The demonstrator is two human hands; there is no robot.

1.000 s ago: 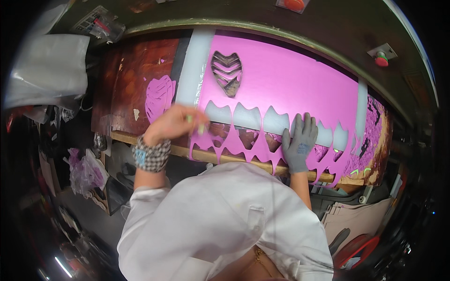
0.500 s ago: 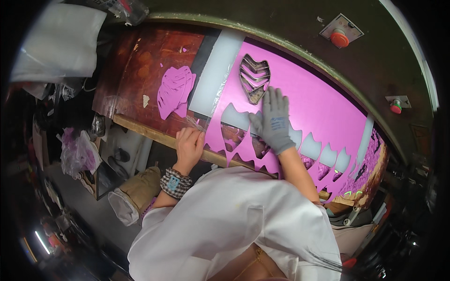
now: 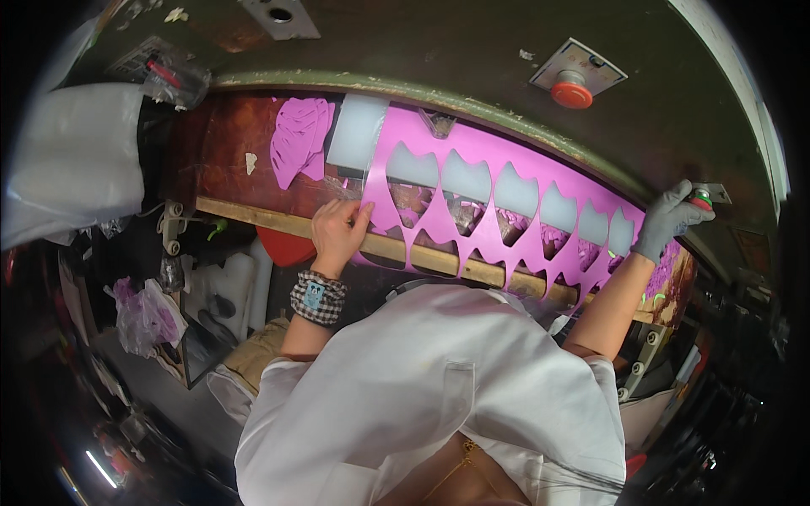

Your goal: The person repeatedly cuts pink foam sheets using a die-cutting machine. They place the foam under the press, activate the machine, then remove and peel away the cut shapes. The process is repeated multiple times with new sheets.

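A pink sheet (image 3: 483, 139) with a row of pointed cutouts lies over the worktable. My bare left hand (image 3: 339, 232) is at its left edge, fingers curled and thumb on the sheet. A grey glove covers my right hand (image 3: 665, 223), stretched to the far right. Its fingers and thumb close around a red and green push button (image 3: 701, 198) on the machine. A metal cutting die (image 3: 438, 124) sits on the sheet, mostly hidden under the green machine beam (image 3: 405, 51). Cut pink pieces (image 3: 299, 139) form a loose pile to the left.
A large red button (image 3: 573, 90) projects from the beam. Pale cutting board (image 3: 359, 135) shows left of the sheet. A wooden rail (image 3: 257, 218) edges the table's near side. White plastic (image 3: 80, 160) hangs at far left. A bag with pink scraps (image 3: 145, 316) is below.
My right hand has left the sheet beside the die and moved right to the push button. My left hand stays by the sheet's edge. The beam now hides most of the die; the view has shifted.
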